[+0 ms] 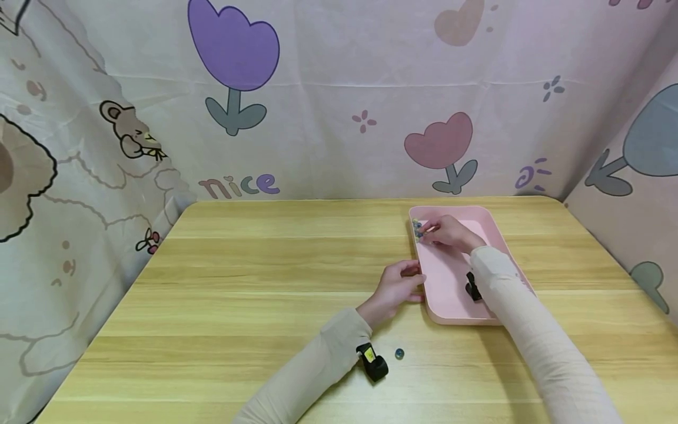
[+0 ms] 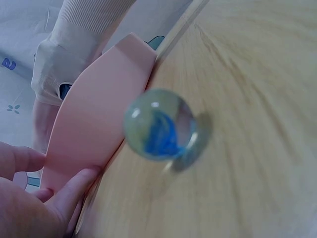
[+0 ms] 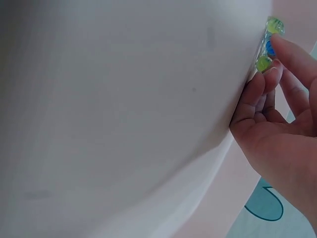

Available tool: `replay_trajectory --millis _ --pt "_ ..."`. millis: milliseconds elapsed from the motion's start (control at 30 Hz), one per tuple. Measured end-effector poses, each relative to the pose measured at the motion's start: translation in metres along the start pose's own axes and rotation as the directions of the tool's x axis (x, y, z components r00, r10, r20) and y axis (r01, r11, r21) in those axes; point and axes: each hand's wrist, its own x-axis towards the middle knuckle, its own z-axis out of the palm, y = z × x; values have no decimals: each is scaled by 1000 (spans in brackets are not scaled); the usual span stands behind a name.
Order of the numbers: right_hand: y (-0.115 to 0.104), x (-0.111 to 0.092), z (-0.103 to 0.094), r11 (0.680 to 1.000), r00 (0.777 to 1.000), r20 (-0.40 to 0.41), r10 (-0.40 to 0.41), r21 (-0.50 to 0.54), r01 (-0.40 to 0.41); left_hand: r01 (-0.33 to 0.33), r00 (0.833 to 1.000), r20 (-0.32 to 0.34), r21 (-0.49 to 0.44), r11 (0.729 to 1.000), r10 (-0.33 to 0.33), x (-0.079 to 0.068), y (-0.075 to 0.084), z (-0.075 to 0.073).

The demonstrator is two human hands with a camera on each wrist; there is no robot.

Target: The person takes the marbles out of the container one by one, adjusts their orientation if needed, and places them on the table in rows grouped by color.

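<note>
A pink tray (image 1: 450, 315) lies on the table's right side. My left hand (image 1: 394, 288) grips its left wall near the front, the thumb along the outer side and fingertips at the rim in the left wrist view. Over the tray's far left corner, my right hand (image 1: 447, 231) has its fingertips among several marbles (image 1: 417, 227) lined along the wall. In the right wrist view its fingers pinch about a yellow-green marble (image 3: 263, 63), with a blue marble (image 3: 270, 47) under one fingertip. Clear glass with a blue swirl, one loose marble (image 2: 157, 125) lies outside the tray near my left wrist.
A wooden table (image 1: 265, 294) carries everything, and a patterned cloth (image 1: 318, 118) hangs behind and on both sides. Black wrist cameras sit on both sleeves; the left camera (image 1: 374, 363) is close beside the loose marble.
</note>
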Motion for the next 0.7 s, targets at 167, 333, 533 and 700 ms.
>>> replay_trajectory --millis 167,333,533,700 --pt "0 -2 -2 1000 1000 12 -7 18 7 0 1000 0 2 1000 0 0 0 1" --pt "1 -3 -3 999 1000 22 -8 53 7 3 1000 4 -2 1000 -3 0 0 1" --pt "3 -4 -5 994 999 38 -13 110 9 2 1000 -1 1 1000 -2 -1 0 1" --pt "4 -5 -7 988 999 45 19 150 -25 3 1000 -19 6 1000 -3 -2 1 2"
